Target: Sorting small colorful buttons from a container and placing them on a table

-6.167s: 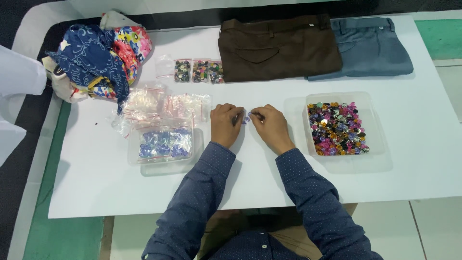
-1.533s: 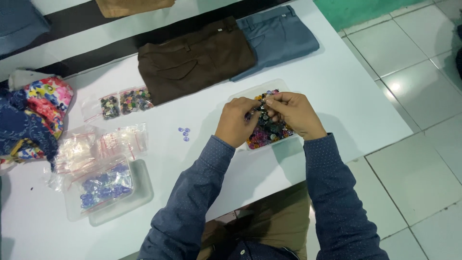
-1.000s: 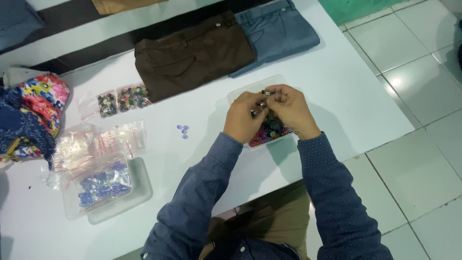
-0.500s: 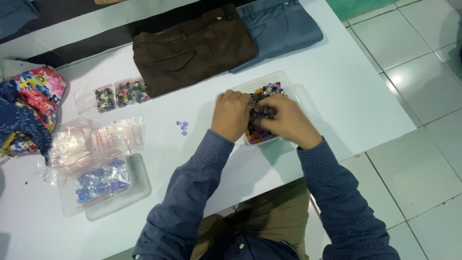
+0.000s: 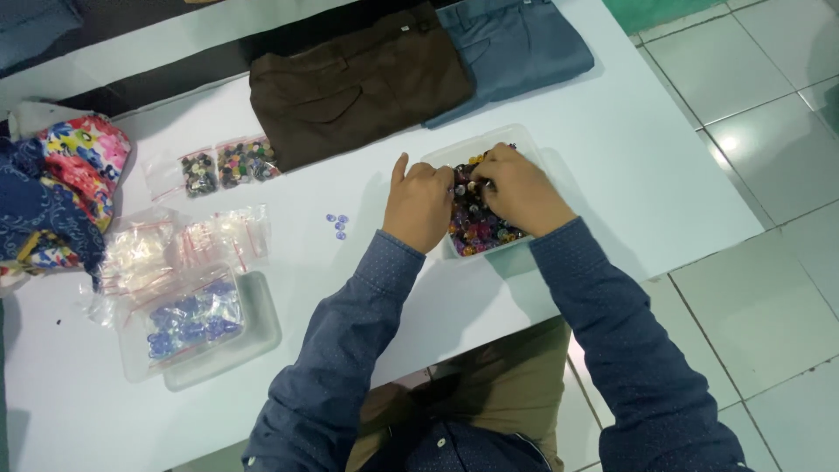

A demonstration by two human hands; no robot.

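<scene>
While both hands, the left hand (image 5: 418,205) and the right hand (image 5: 517,188), dig with bunched fingers into the clear tub (image 5: 441,157) of mixed buttons (image 5: 476,229) near the worktop's (image 5: 612,166) right end, a careless sweep might scatter buttons, though whether either holds one I cannot tell.

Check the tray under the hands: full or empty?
Well filled: mixed-colour buttons cover the tray floor between the left hand and right hand.

hands (image 5: 468,197): fingertips hidden among beads | clear tray (image 5: 454,153): mostly covered | floral cloth (image 5: 52,192): cut off left
</scene>
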